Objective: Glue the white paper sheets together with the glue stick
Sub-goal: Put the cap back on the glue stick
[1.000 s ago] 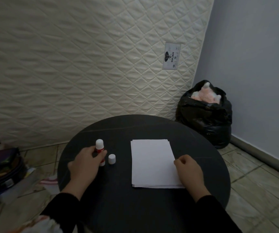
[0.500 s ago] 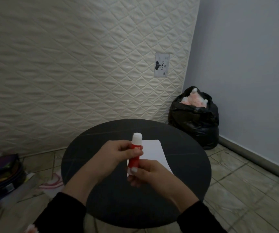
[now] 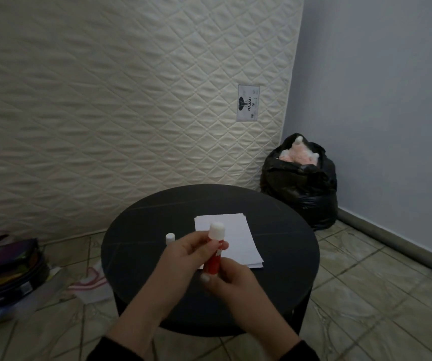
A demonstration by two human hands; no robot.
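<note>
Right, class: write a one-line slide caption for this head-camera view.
Both hands, left hand and right hand, hold a red glue stick above white paper sheets on a round black table.

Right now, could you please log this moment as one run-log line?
glue stick: held upright, both hands | white top exposed | cap: on table | paper sheets: stacked, untouched

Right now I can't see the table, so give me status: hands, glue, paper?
Left hand and right hand both grip glue stick, upright above table. Paper sheets stacked, bare. Small cap beside them. Nothing blocking.
</note>
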